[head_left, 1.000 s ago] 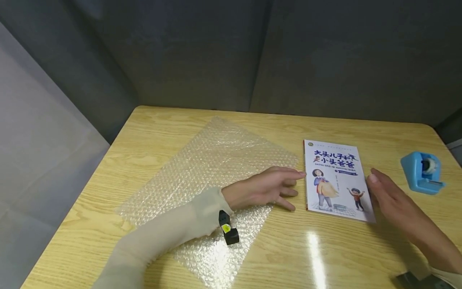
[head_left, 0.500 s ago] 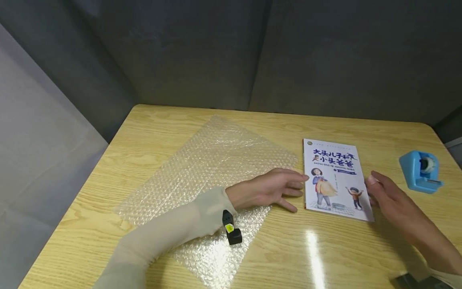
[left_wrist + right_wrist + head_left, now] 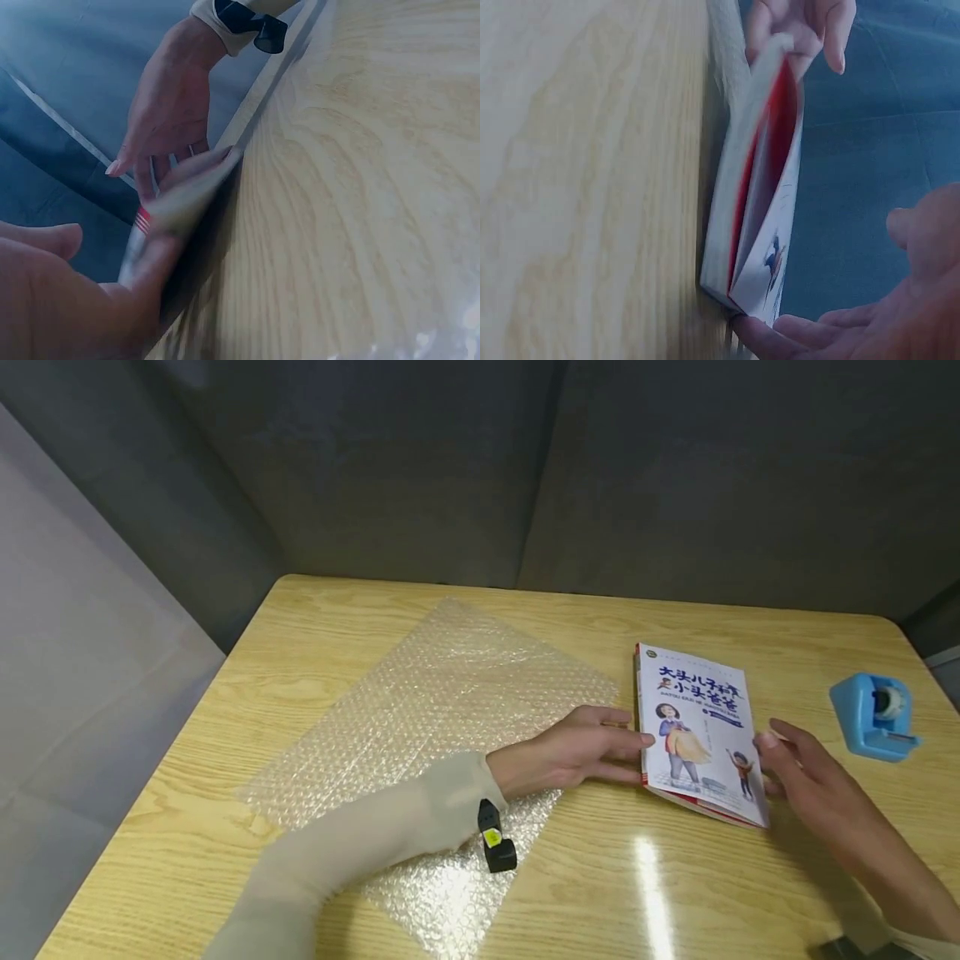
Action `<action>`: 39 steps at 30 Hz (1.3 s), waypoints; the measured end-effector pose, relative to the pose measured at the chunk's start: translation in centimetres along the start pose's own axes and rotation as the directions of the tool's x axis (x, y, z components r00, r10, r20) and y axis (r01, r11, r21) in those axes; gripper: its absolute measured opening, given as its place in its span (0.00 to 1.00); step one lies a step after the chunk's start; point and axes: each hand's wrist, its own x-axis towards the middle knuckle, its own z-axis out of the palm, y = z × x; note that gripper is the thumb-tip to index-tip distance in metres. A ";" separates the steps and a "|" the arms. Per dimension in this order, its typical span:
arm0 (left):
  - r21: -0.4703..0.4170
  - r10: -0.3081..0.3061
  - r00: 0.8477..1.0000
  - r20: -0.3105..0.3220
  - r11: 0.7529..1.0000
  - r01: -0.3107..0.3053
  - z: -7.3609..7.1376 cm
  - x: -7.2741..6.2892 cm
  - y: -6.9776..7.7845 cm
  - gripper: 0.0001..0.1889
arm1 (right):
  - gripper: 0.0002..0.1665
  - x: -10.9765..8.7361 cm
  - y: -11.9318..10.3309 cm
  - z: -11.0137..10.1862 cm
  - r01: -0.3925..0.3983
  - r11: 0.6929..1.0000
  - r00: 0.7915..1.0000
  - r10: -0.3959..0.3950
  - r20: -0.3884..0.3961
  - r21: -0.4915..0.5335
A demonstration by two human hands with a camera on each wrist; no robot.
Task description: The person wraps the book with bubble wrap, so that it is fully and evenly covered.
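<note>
A white paperback book (image 3: 701,739) with blue Chinese title lettering and drawn figures is tilted at the table's right half. My left hand (image 3: 573,750) grips its spine side, one digit lying over the cover. At the opposite edge, my right hand (image 3: 821,781) pinches the book between thumb and fingers. In the right wrist view, the front cover of the book (image 3: 765,217) bows away from the pages and a red inner side shows. A dark gap lies under the book (image 3: 191,191) in the left wrist view. The fingertips underneath are mostly hidden.
A sheet of clear bubble wrap (image 3: 420,710) lies flat and diagonal on the wooden table (image 3: 300,618), partly under my left forearm. To the right stands a blue tape dispenser (image 3: 873,718). Dark grey curtains (image 3: 405,468) hang behind the table.
Both hands have closed in on the book's sides. The book has gone from lying flat to tilted, with its lower edge parted. My left hand has moved right; bubble wrap and dispenser stay put.
</note>
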 end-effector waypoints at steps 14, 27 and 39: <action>0.018 0.070 0.997 -0.026 0.997 -0.069 0.6 0.6 -1.4 0.32 | 0.54 0.7 0.9 0.9 0.046 0.999 0.997 -0.045 -0.054 0.005; -0.006 0.102 0.994 0.047 0.995 -0.102 0.1 -0.9 0.3 0.34 | 0.49 1.3 0.6 0.3 0.054 0.997 0.998 -0.057 0.040 0.060; 0.126 0.077 0.997 0.023 0.989 -0.080 -2.8 -1.4 0.7 0.31 | 0.33 1.0 -0.5 1.5 0.111 0.932 0.994 -0.102 -0.043 0.346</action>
